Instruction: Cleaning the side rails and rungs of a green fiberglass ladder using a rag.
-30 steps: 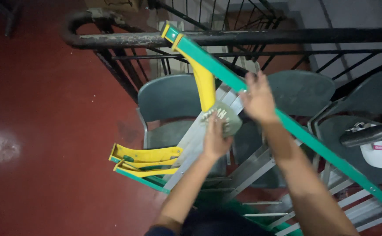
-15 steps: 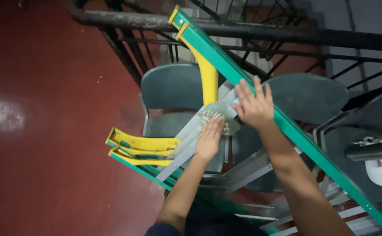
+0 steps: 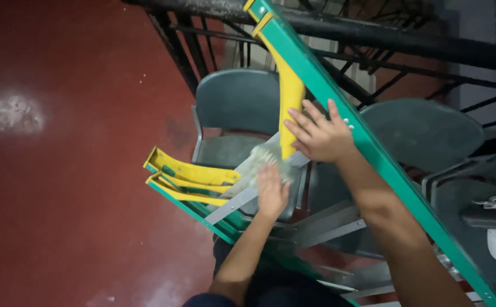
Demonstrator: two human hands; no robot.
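Against the green stepladder rail [image 3: 373, 153] our right hand [image 3: 321, 135] lies flat and open while the left hand [image 3: 272, 190] presses a pale rag [image 3: 265, 159]; best we wipe with steady strokes, bracing firmly.

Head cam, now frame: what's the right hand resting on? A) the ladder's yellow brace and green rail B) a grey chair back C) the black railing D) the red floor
A: the right hand lies spread on the ladder, fingers over the yellow brace beside the green rail, while the left hand presses a pale cloth lower down.
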